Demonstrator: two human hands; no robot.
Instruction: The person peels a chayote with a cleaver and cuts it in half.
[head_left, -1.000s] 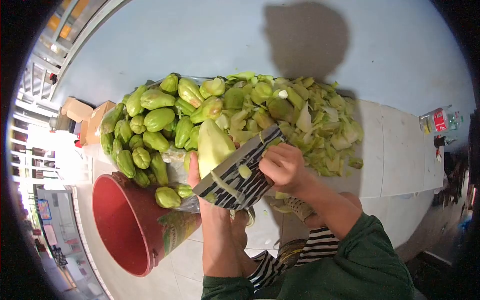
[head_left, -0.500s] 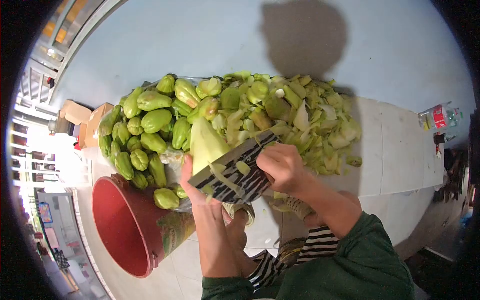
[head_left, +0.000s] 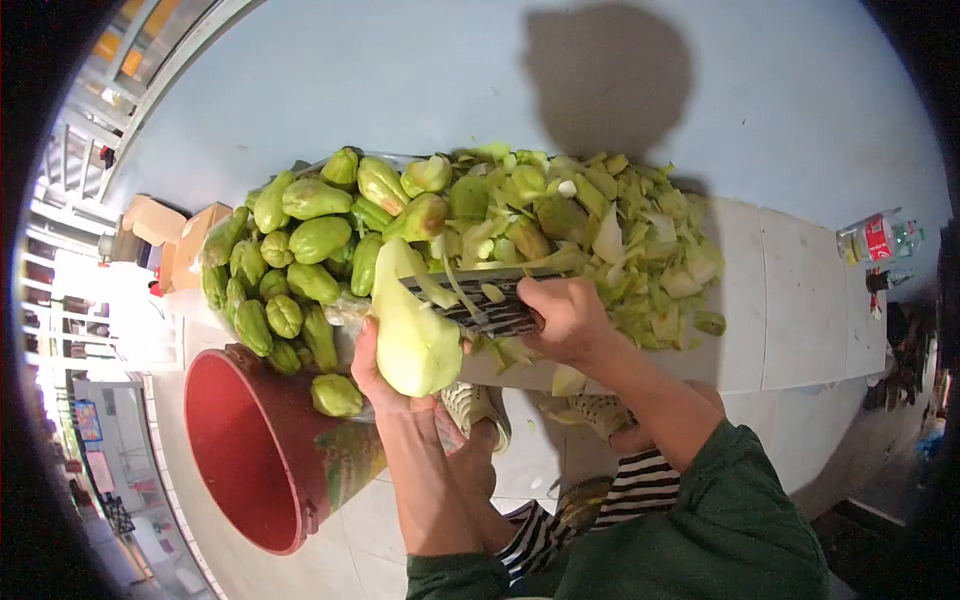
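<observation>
My left hand point(head_left: 385, 385) is closed around a pale green peeled chayote point(head_left: 415, 350), holding it from below and the left. In my right hand point(head_left: 568, 318) is a broad-bladed knife point(head_left: 490, 303), its dark blade streaked with light marks and dotted with bits of peel. The blade lies against the chayote's upper right side. Beyond my hands, whole green chayotes point(head_left: 320, 240) are heaped on the left. A large pile of peelings point(head_left: 640, 250) spreads to the right of them.
A red bucket point(head_left: 300, 450) is at the lower left, near one loose chayote point(head_left: 336, 396). Cardboard boxes point(head_left: 190, 245) sit by the wall at left. Plastic bottles point(head_left: 882, 238) are at far right. My feet point(head_left: 478, 412) are just below the work.
The knife has swung from covering the chayote to its right side, its blade now flatter. More of the chayote shows, and its broad end now faces me.
</observation>
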